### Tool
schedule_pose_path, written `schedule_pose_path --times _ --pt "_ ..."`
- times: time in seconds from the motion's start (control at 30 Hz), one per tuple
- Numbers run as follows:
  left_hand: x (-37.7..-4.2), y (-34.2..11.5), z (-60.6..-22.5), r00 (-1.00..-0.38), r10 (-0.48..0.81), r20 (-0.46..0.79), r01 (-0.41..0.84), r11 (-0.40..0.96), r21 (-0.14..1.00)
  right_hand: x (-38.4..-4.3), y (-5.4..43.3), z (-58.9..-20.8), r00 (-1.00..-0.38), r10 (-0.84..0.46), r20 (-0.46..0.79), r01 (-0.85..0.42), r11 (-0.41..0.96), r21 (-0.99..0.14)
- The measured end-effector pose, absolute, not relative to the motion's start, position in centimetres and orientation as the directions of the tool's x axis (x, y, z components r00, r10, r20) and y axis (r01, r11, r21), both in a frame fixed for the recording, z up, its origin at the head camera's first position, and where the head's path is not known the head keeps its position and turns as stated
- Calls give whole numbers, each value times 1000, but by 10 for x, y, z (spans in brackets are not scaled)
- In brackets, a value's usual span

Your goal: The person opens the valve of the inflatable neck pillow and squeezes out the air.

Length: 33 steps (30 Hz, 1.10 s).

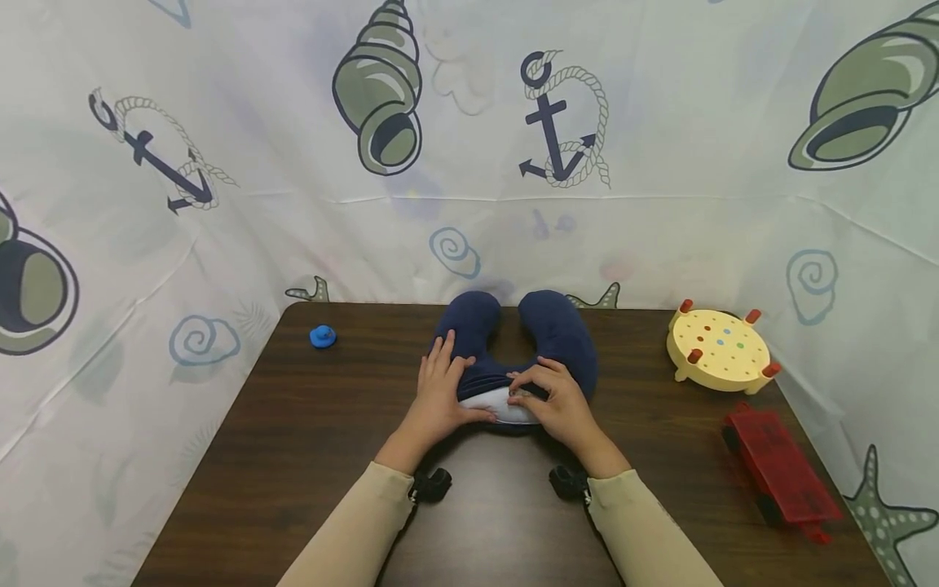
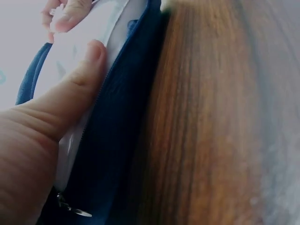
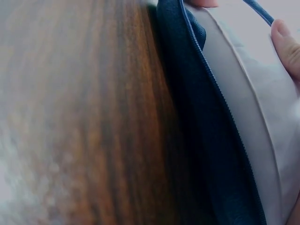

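Note:
A navy U-shaped neck pillow (image 1: pixel 561 326) lies on the table, its curved end toward me. The zipper along that end is undone, and a white inner lining (image 1: pixel 480 401) shows through the gap. My left hand (image 1: pixel 438 391) rests on the pillow's left side with fingers spread, its thumb on the white inner. Over the right part of the gap, my right hand (image 1: pixel 555 399) pinches a small clear piece (image 2: pixel 57 12) that looks like a plastic valve. A metal zipper pull (image 2: pixel 75 209) hangs at the gap's left end. The right fingertips are partly hidden in the right wrist view.
On the dark wooden table (image 1: pixel 308 465), a small blue toy (image 1: pixel 323 336) sits at the far left. A yellow round toy with red pegs (image 1: pixel 720 349) stands at the back right, with a red toy wagon (image 1: pixel 785 469) nearer me. Printed cloth hangs behind the table.

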<state>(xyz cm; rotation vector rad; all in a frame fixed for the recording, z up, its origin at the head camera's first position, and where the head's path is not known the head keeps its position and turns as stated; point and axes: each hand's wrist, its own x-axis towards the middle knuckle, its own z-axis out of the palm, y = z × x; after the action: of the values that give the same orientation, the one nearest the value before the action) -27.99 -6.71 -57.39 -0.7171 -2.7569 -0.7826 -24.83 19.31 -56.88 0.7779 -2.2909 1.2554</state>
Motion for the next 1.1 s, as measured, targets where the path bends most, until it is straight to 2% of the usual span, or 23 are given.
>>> schedule_pose_path --times 0.47,0.7,0.93,1.1 --pt "-281 -71 -582 -898 392 199 431 693 578 -246 190 -565 -779 -276 563 -623 442 -646" --pt "-282 -72 -584 -895 400 195 435 690 579 -246 190 -565 -800 -265 538 -597 445 -668" --pt "-280 -72 -582 -898 400 185 428 688 587 -249 190 -568 -812 -262 522 -584 364 -726" --pt "-280 -71 -581 -899 399 180 424 691 585 -248 190 -567 -812 -260 523 -584 369 -723"
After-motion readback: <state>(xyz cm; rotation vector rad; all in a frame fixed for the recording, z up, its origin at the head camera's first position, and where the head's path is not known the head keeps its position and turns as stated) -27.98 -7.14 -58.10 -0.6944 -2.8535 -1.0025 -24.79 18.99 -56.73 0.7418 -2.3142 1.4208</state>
